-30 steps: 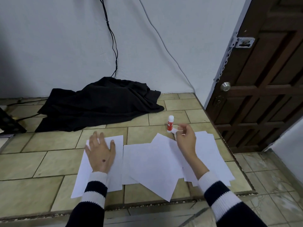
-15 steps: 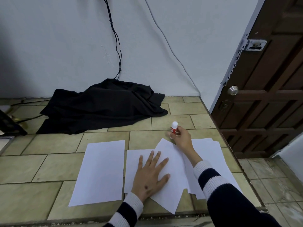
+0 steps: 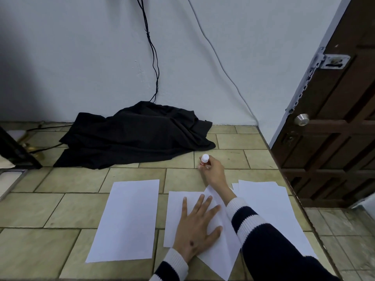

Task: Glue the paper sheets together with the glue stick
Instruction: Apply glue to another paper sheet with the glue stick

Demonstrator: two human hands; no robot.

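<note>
Here the right hand (image 3: 213, 171) has its fingers pinching the capped glue stick (image 3: 204, 160) upright on the bench, while the left hand (image 3: 197, 228), fingers spread, likely steadies the paper sheets (image 3: 178, 201) beneath them for gluing.

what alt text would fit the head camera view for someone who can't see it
A right hand grips a glue stick standing on a tiled counter, while the left hand lies flat on overlapping paper sheets.
</note>
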